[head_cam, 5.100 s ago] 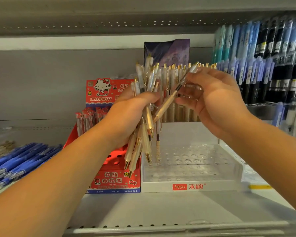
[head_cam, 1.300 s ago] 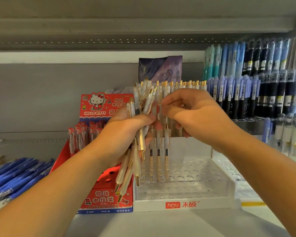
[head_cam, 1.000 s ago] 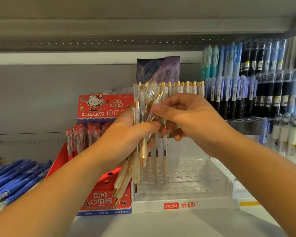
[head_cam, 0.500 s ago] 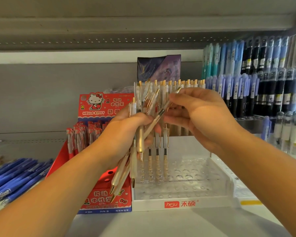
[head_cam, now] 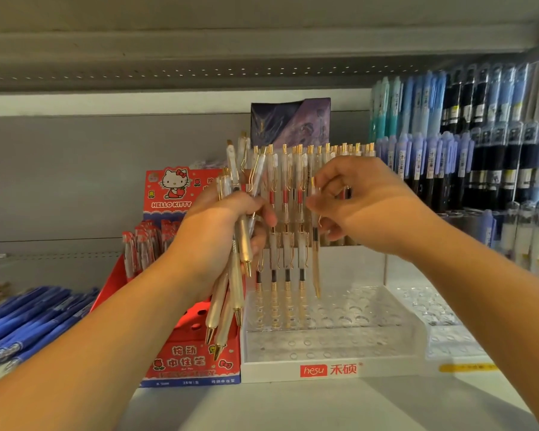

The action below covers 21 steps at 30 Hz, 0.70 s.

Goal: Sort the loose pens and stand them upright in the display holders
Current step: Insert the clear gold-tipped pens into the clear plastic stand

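Left hand (head_cam: 218, 234): is gripping a bundle of pens (head_cam: 242, 244) tightly; smooth, pearly barrels, gold tips pointing down.
Right hand (head_cam: 367, 206): is pinching a single pen (head_cam: 315, 269) near its top, which is hanging upright with its tip just above the holder.
Holder (head_cam: 411, 325): clear stepped plastic, white front edge, and it is carrying standing pens (head_cam: 287, 287) at its left, with open holes lying to the right.
Left edge: bundle tips are hanging over the red cardboard box (head_cam: 184, 363) just beside the holder.
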Each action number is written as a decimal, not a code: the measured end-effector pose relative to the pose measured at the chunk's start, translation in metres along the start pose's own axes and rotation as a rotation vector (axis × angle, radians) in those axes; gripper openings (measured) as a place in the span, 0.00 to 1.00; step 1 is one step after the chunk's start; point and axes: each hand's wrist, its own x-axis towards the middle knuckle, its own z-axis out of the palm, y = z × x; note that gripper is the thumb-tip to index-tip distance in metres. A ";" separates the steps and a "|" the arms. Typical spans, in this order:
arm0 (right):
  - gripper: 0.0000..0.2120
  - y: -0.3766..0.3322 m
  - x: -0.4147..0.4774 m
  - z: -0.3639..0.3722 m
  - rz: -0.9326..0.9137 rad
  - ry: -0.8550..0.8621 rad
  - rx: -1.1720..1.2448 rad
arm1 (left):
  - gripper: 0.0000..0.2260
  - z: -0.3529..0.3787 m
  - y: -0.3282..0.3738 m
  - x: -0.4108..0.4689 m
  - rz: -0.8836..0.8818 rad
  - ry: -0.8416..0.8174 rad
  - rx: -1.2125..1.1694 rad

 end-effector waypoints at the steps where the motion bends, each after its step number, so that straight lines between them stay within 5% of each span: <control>1: 0.08 0.000 0.000 0.001 0.015 -0.015 0.004 | 0.05 0.002 0.001 0.000 0.014 0.015 0.010; 9: 0.08 0.003 0.001 0.003 0.091 -0.104 -0.037 | 0.06 0.006 0.004 -0.002 0.013 0.000 0.040; 14: 0.06 0.005 0.004 0.004 0.173 -0.301 -0.345 | 0.09 0.005 0.002 -0.003 0.017 -0.026 0.053; 21: 0.10 0.006 0.004 0.002 0.139 -0.276 -0.511 | 0.07 -0.002 -0.006 0.022 -0.128 -0.051 0.185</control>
